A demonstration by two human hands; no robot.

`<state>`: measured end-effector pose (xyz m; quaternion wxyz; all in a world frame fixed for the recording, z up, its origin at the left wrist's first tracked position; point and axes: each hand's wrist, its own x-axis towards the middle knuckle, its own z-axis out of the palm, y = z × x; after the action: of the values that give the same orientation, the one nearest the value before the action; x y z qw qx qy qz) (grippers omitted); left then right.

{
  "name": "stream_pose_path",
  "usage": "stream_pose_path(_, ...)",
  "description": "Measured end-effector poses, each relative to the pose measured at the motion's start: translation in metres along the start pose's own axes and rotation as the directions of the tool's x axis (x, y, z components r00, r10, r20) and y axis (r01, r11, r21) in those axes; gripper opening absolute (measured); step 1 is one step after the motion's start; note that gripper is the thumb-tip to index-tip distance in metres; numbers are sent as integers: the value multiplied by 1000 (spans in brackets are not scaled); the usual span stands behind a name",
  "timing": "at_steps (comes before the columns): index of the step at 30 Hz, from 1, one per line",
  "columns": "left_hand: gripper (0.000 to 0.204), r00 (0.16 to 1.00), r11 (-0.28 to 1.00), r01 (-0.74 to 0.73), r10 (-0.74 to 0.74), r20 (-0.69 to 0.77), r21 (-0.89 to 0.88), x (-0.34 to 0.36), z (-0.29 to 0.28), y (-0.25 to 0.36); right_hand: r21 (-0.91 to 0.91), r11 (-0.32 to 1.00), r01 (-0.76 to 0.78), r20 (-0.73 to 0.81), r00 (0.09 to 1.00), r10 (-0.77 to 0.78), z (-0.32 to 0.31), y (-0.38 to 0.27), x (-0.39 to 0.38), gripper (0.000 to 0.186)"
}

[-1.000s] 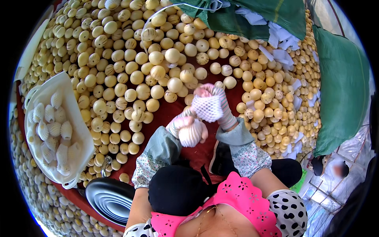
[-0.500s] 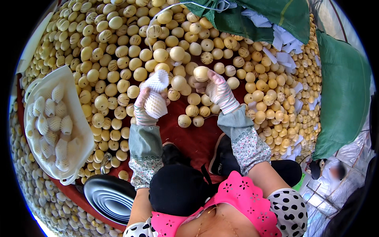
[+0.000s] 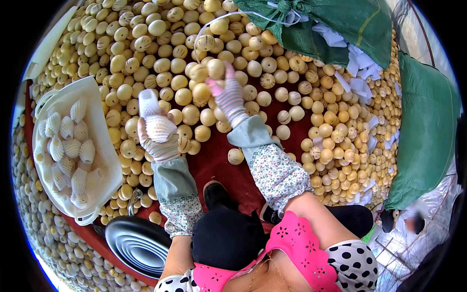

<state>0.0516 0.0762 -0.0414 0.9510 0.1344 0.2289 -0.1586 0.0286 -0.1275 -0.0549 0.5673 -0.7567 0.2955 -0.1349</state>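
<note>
Left hand (image 3: 163,148) at nine o'clock, clasping white foam nets (image 3: 160,127); right hand (image 3: 228,96) up at twelve, right in among yellow pepino melons (image 3: 215,69), grip too blurred to call!

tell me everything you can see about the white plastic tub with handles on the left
The open white plastic tub looks smooth, with looped handles at two ends. It sits open side up at the person's left, holding a heap of rounded pieces in white foam netting; bare inner wall shows along its right. Loose round yellow fruits lie close on that side. The left hand is clear of it.
</note>
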Motion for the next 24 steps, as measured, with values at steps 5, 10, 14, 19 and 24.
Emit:
stream_pose_path(5, 39, 997, 995, -49, 54, 58, -87, -11, 12, 28, -245, 938, 245, 275, 945, -175, 86, -34, -3, 71)
stream_pose_path(10, 40, 987, 995, -58, 69, 145, -76, -6, 14, 35, -465, 719, 517, 485, 828, -281, 109, -36, -53, 54)
stream_pose_path(14, 40, 983, 992, -119, 122, 139, -32, -3, 5, 56, -300, 802, 516, 573, 770, -281, 39, -51, -36, 28)
stream_pose_path(19, 39, 998, 996, -54, 56, 40, -69, -11, 19, 17, -896, 299, 327, 229, 920, -319, -74, 0, 65, 24)
stream_pose_path(24, 45, 999, 998, -40, 39, 3, 46, -9, 12, 8, -957, 151, 247, 243, 969, -46, -76, 7, 82, 46)
